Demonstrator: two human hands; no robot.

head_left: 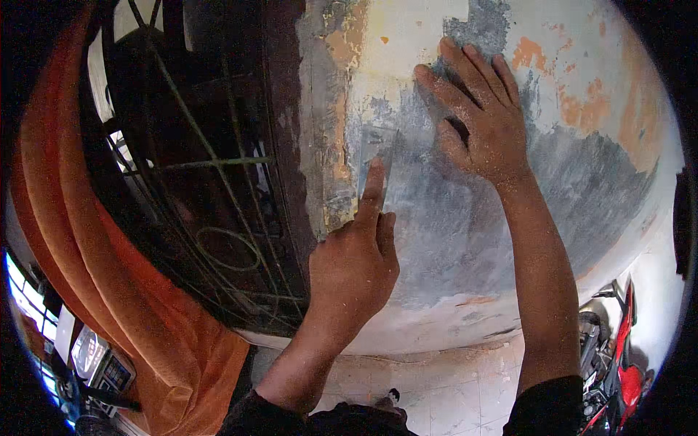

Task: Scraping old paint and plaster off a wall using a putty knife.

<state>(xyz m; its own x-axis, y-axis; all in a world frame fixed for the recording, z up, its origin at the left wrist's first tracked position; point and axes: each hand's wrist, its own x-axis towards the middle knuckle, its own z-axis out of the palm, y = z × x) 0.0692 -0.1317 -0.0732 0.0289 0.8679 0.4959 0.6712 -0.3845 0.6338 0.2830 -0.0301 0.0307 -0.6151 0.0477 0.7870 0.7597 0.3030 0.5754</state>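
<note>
Fingers of the left hand (354, 263) curl beneath an outstretched index that rests on a thin, flat blade (380, 137); whether they clasp a handle, I cannot tell. Those of the right hand (493, 138) are splayed, gripping nothing, palm toward the wall (458, 232). Both forearms (542, 269) reach upward from black sleeves (542, 407). The blade lies against the patchy grey, cream and orange wall, its long axis running up, tilted slightly right. Around it are a metal grille (218, 163), an orange curtain (131, 305), pale floor tiles (436, 392) and a red motorcycle (629, 385).
</note>
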